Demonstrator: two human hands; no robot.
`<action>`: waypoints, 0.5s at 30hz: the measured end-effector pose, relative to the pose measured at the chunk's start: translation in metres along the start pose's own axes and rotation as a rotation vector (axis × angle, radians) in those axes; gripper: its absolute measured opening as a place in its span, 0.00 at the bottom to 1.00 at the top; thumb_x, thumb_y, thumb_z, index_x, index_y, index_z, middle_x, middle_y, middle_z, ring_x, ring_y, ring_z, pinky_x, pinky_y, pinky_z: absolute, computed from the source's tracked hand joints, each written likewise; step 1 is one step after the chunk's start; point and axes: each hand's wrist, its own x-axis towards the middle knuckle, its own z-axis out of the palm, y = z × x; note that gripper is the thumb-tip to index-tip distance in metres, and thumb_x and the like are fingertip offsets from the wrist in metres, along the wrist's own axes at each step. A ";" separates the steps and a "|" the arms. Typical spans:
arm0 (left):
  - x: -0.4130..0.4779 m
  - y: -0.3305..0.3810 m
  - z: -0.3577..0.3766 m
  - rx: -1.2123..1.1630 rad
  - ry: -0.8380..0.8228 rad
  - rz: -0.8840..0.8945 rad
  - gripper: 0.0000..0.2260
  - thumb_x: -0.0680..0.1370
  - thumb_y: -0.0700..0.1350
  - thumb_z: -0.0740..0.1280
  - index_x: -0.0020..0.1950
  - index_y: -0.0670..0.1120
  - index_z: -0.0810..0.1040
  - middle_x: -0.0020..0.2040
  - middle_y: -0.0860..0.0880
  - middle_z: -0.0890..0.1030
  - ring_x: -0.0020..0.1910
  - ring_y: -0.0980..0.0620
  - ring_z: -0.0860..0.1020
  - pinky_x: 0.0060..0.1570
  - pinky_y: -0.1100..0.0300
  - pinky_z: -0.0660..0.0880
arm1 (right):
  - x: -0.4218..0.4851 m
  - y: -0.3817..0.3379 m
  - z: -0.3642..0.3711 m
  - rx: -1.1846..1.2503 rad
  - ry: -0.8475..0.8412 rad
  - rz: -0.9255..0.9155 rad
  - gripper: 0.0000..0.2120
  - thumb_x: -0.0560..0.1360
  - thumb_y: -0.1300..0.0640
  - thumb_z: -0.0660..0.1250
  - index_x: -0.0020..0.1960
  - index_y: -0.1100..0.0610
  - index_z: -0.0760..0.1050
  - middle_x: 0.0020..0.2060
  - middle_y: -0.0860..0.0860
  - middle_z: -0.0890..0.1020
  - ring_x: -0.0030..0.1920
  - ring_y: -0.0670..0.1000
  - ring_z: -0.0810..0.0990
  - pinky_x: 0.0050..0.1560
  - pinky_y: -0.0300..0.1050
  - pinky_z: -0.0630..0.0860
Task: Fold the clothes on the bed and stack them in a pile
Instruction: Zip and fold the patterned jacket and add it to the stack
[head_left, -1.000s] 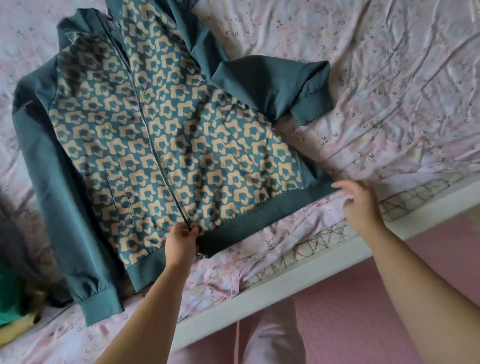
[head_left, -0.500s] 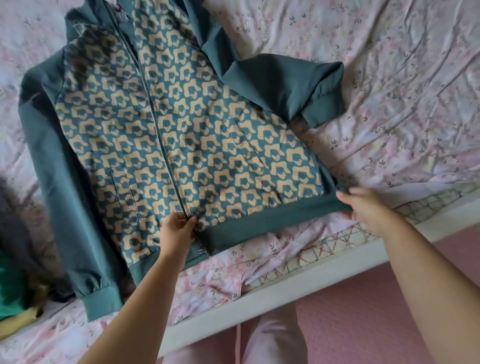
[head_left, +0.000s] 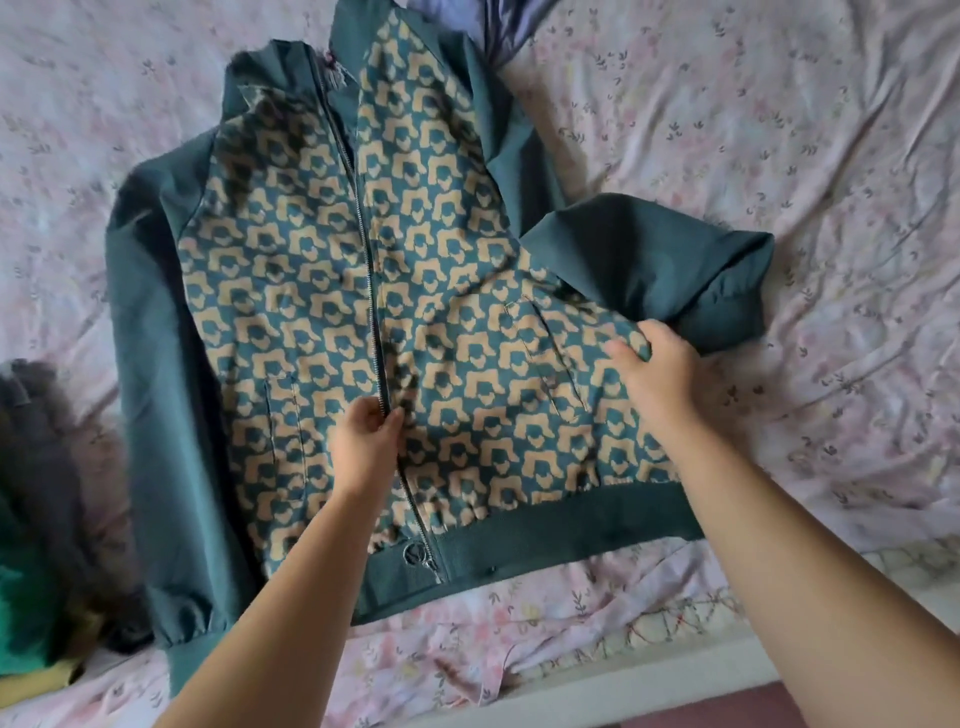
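Note:
A teal zip-up jacket with a tan pattern on its front lies face up on the bed. Its plain teal sleeves spread out, the right sleeve bent back over itself with the cuff toward the right. My left hand pinches the fabric at the zipper, a little above the waistband. My right hand grips the patterned front near the pocket, just beside the bent sleeve. The zipper pull lies at the waistband.
The pink floral bedsheet is wrinkled all around the jacket. A dark heap of other clothes, with green and yellow pieces, sits at the left edge. A purple garment peeks out at the top. The bed's white edge runs below.
Both hands left the waistband and moved up the jacket: the left to the zipper, the right to the front panel by the bent sleeve. The view shifted closer over the bed.

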 end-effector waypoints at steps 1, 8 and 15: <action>0.005 0.003 0.001 0.023 -0.024 -0.004 0.03 0.76 0.37 0.66 0.45 0.44 0.74 0.41 0.47 0.79 0.41 0.49 0.79 0.40 0.58 0.77 | 0.010 0.005 -0.004 -0.034 0.038 0.015 0.08 0.73 0.58 0.67 0.45 0.64 0.75 0.38 0.59 0.78 0.41 0.58 0.76 0.39 0.45 0.64; 0.032 0.031 -0.005 0.171 -0.151 -0.061 0.05 0.75 0.45 0.68 0.47 0.46 0.73 0.44 0.47 0.80 0.42 0.49 0.78 0.42 0.57 0.76 | 0.034 -0.031 -0.025 -0.237 0.083 -0.273 0.13 0.70 0.59 0.70 0.53 0.62 0.75 0.47 0.59 0.76 0.48 0.58 0.76 0.47 0.48 0.71; 0.115 0.109 -0.001 -0.062 -0.076 -0.007 0.04 0.76 0.45 0.67 0.47 0.44 0.78 0.45 0.43 0.81 0.42 0.48 0.78 0.46 0.52 0.76 | 0.101 -0.133 0.047 -0.324 -0.175 -0.452 0.23 0.73 0.52 0.67 0.65 0.59 0.68 0.59 0.58 0.70 0.60 0.58 0.71 0.59 0.51 0.69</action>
